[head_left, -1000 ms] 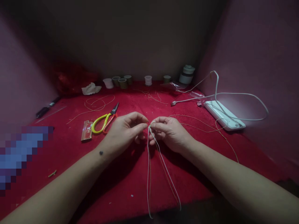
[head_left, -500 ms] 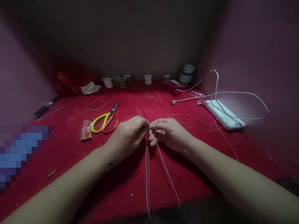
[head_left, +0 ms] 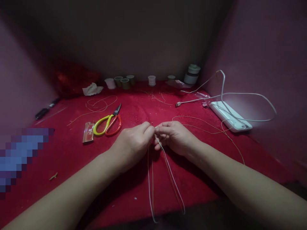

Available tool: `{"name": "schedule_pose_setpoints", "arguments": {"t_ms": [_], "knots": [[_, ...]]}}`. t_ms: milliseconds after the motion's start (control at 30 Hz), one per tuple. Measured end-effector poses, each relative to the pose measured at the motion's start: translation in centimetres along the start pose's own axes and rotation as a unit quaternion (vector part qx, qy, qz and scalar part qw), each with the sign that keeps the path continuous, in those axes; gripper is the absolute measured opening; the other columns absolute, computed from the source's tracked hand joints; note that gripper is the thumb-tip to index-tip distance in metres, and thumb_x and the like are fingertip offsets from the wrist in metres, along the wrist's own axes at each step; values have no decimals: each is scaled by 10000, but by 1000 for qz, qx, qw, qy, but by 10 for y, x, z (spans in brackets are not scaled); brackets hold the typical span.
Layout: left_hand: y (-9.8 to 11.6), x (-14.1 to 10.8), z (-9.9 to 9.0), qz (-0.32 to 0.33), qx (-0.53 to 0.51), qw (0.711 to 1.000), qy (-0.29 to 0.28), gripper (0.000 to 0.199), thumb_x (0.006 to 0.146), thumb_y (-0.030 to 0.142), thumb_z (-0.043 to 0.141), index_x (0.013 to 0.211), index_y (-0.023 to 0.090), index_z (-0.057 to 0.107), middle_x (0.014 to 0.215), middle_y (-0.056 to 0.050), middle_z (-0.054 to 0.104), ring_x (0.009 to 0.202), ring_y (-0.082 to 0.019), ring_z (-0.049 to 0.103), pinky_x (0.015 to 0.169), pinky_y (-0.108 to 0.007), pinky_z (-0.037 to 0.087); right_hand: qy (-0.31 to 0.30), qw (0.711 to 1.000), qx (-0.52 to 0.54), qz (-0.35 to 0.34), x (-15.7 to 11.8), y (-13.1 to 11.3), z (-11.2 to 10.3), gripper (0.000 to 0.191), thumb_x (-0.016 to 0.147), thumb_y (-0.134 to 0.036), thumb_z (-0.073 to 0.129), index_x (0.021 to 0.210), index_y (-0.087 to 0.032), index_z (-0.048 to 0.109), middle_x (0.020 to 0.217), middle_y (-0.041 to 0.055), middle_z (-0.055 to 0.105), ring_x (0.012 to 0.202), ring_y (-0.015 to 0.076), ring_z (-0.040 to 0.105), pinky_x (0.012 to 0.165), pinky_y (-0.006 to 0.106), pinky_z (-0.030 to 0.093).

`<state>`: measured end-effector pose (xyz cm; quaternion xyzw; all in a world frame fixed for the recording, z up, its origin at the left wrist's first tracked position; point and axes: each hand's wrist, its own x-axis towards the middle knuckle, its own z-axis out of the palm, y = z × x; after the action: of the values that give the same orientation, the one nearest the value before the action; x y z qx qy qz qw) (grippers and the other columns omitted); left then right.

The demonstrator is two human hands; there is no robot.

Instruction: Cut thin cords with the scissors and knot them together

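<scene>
My left hand (head_left: pixel 137 139) and my right hand (head_left: pixel 176 135) meet at the middle of the red cloth, both with fingers pinched. Between them they hold thin cords (head_left: pixel 165 155), white and tan, whose lengths hang in two long loops toward the front edge. The exact spot where the cords join is hidden behind my fingers. To the left of my left hand lie scissors (head_left: pixel 109 124) with one yellow and one red handle, their blades closed and pointing away. A clear, reddish flat lighter-like piece (head_left: pixel 88 132) rests beside them.
Several spools, among them a white one (head_left: pixel 152 80), line the back near a lidded jar (head_left: pixel 192 74). Crumpled tissue (head_left: pixel 92 89) lies back left. On the right are a white power bank (head_left: pixel 230 116), a white cable (head_left: pixel 247 94) and loose tan cord (head_left: pixel 199 119).
My left hand has rolled over and closed in against my right fingertips, covering the cord joint. The left hanging loop has swung slightly; my right hand has barely moved.
</scene>
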<state>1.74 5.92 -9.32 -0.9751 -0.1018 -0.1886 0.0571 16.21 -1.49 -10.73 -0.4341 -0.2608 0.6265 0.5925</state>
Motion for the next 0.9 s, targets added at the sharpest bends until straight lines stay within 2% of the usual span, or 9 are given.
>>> {"name": "schedule_pose_setpoints", "arguments": {"t_ms": [100, 200, 333, 467, 567, 700, 900], "knots": [[-1, 1, 2, -33, -63, 997, 27, 178, 855, 218, 404, 770, 135, 536, 710, -25, 529, 579, -102, 473, 516, -221, 365, 10, 1000, -2, 5, 1, 1, 1, 109, 681, -135, 615, 654, -105, 514, 561, 28, 557, 494, 133, 584, 450, 249, 522], [-3, 3, 3, -91, -178, 979, 49, 96, 808, 178, 467, 772, 140, 547, 698, -9, 551, 599, -89, 494, 556, -202, 388, 8, 1000, -1, -6, 2, 0, 0, 104, 694, -133, 614, 686, -102, 515, 591, 34, 572, 501, 132, 591, 467, 255, 531], [-4, 7, 3, -202, -324, 923, 39, 66, 771, 164, 496, 773, 158, 562, 640, 20, 578, 559, -76, 509, 534, -178, 395, -17, 999, 11, -28, 1, 0, -1, 121, 691, -140, 631, 731, -101, 524, 590, 27, 576, 520, 132, 596, 506, 271, 542], [-3, 8, 2, -279, -433, 857, 13, 59, 763, 184, 502, 767, 158, 554, 623, 19, 583, 522, -78, 521, 494, -175, 409, -16, 999, 15, -33, 1, 1, 0, 168, 663, -132, 664, 745, -106, 520, 588, 11, 567, 517, 124, 595, 515, 266, 547], [-1, 9, 0, -306, -484, 820, 7, 42, 751, 179, 517, 767, 155, 547, 608, 18, 576, 498, -81, 525, 473, -176, 421, 1, 999, 3, -42, 1, 1, 3, 199, 652, -163, 689, 733, -111, 515, 602, 7, 565, 513, 124, 599, 486, 248, 543], [1, 11, -1, -315, -498, 808, 10, 26, 739, 164, 532, 760, 158, 546, 589, 22, 577, 476, -76, 525, 455, -168, 424, 26, 997, -41, -65, -1, 0, 7, 205, 644, -188, 697, 720, -123, 518, 594, -10, 563, 499, 121, 600, 464, 242, 542], [2, 13, -3, -329, -531, 781, 11, 12, 730, 157, 552, 738, 153, 544, 537, 31, 573, 431, -70, 511, 417, -157, 417, 61, 982, -148, -98, -5, -1, 13, 115, 735, -190, 597, 692, -136, 505, 505, -24, 552, 408, 93, 555, 413, 208, 510]]}}
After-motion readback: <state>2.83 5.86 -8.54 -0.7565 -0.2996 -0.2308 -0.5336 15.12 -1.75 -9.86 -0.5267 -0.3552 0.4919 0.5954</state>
